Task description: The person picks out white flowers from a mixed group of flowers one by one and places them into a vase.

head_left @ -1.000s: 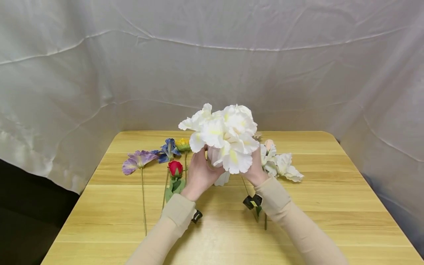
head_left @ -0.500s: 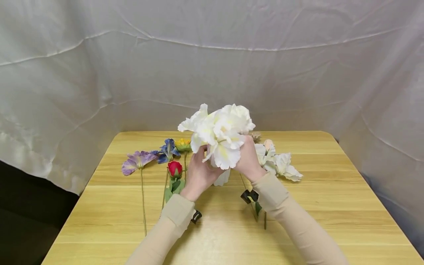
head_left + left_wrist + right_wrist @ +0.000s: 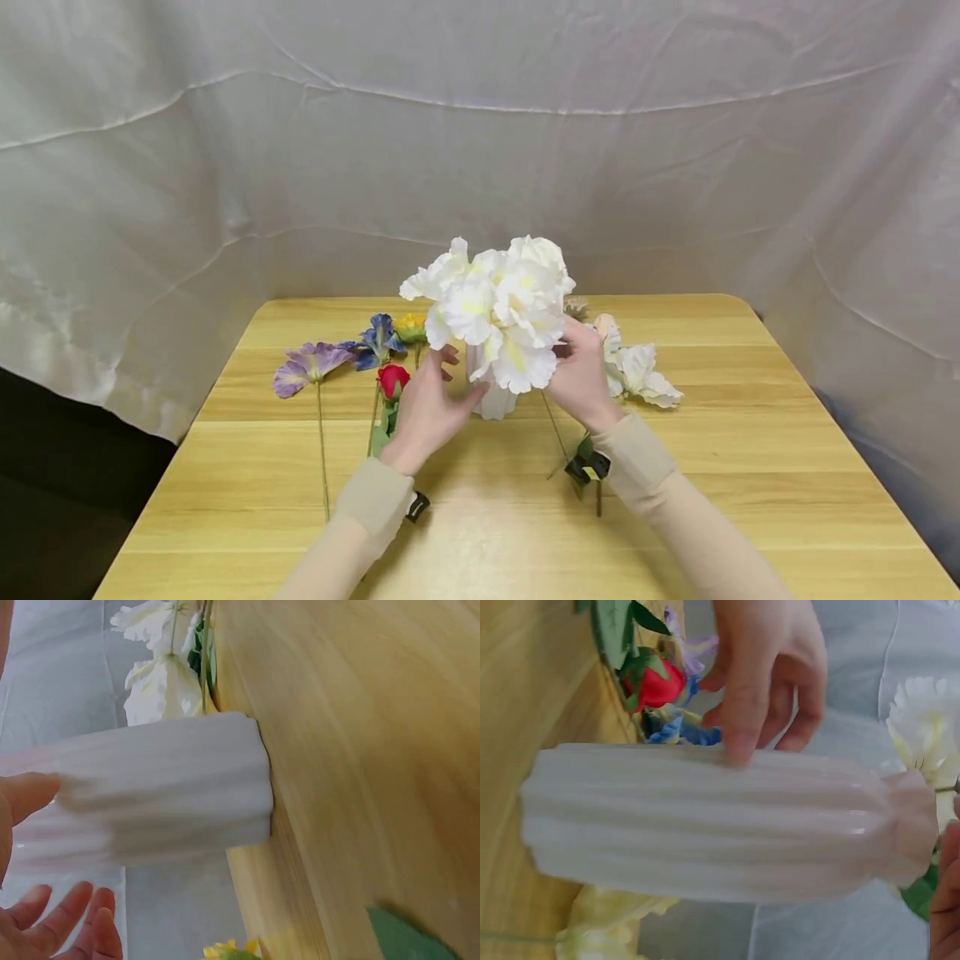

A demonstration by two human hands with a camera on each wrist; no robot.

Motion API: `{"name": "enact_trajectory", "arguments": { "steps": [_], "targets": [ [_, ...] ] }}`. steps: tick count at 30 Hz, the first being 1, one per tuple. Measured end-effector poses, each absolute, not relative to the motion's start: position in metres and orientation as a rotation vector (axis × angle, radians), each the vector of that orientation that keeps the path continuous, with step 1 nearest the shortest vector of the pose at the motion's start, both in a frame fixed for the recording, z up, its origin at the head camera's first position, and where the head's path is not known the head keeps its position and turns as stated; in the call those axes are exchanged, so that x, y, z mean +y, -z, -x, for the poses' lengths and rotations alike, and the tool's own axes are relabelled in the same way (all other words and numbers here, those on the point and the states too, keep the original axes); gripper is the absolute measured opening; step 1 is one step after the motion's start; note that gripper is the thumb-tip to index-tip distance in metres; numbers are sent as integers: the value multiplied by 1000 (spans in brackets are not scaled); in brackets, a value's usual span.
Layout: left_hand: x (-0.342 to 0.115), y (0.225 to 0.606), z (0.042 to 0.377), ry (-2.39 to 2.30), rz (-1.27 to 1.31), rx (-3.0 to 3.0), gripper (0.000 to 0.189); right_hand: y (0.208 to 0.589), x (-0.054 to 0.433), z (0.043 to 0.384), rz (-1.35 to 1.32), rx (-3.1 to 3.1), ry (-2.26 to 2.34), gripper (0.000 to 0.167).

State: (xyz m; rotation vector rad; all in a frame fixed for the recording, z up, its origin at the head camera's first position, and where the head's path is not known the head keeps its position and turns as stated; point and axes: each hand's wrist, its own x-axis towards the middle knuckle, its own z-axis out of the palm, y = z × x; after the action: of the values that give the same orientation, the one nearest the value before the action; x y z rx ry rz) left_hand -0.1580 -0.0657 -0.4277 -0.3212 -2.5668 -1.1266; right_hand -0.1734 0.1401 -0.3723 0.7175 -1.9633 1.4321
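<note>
A white fluted vase point(image 3: 495, 406) with a pinkish neck stands upright on the table, its upper part hidden by a cluster of white irises point(image 3: 498, 304) in its mouth. To its left is my left hand point(image 3: 429, 410), fingers loosely bent and spread. In the right wrist view, the tip of one of its digits lies at the wall of the vase point(image 3: 705, 821); contact is unclear. My right hand point(image 3: 585, 379) is beside the blooms on the right, fingers loosely bent. At the edge of the right wrist view, its fingers point(image 3: 946, 881) appear near the vase mouth and a stem.
Left on the wooden table point(image 3: 480, 533) lie a purple flower point(image 3: 311, 367), a blue iris point(image 3: 378, 340), a yellow flower point(image 3: 409, 327) and a red rose point(image 3: 393, 381). More white flowers point(image 3: 645, 377) and a peach bud point(image 3: 603, 325) lie on the right. A grey curtain point(image 3: 480, 175) hangs behind.
My left hand has loosened from the vase and drawn left. My right hand, earlier at the blooms, has shifted right and slightly down. The front white bloom has turned.
</note>
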Motion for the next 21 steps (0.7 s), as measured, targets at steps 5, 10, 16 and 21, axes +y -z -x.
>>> {"name": "enact_trajectory", "arguments": {
  "steps": [5, 10, 16, 21],
  "targets": [
    [-73, 429, 152, 1026, 421, -2540, 31, 381, 160, 165, -641, -1953, -1547, 26],
    [-72, 431, 147, 915, 659, -2468, 14, 392, 190, 159, -506, -2103, -1579, 9],
    [-57, 431, 142, 842, 960, -2428, 13, 411, 228, 151, -328, -2311, -1516, 11],
    [-40, 436, 138, 704, 1086, -2429, 21, 425, 256, 144, -269, -2442, -1497, 16]
  ]
}}
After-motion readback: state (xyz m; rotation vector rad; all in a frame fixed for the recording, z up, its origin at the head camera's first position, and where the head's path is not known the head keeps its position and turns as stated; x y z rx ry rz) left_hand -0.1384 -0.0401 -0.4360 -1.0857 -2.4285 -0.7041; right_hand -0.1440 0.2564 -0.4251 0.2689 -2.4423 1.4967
